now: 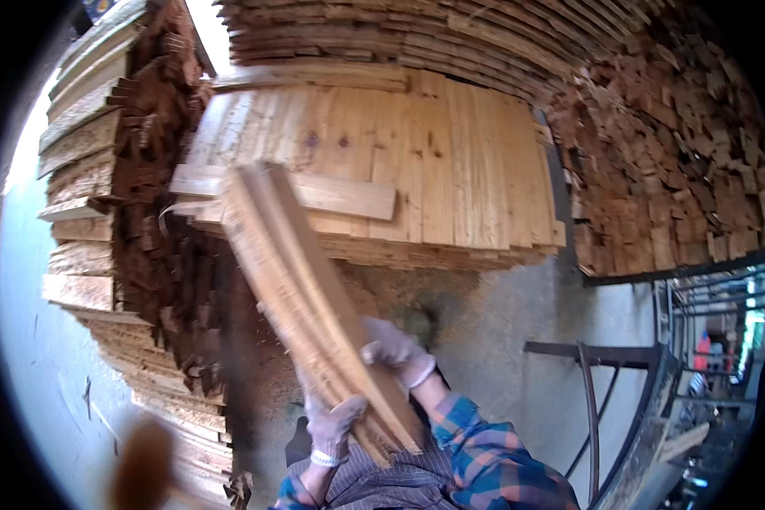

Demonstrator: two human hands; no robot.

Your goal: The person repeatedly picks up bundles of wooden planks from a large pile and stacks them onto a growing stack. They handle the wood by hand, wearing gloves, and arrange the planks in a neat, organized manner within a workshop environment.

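Several long wooden boards (302,297), stacked face to face, lie slantwise across my front. Their near ends rest close to my body and their far ends reach over the edge of a low stack of boards. My left hand (330,425), in a pale work glove, grips the bundle from its left side near the lower end, thumb over the top. My right hand (397,350), also gloved, is closed on the right side a little higher up. The fingers under the boards are hidden. Two loose boards (344,194) lie crosswise on the low stack, partly behind the bundle.
A flat-topped stack of planks (450,161) stands ahead. Tall piles of boards rise at the left (81,246), back (340,38) and right (663,161). A dark metal frame (603,353) stands at the lower right. A blurred brown object (142,463) is at the lower left.
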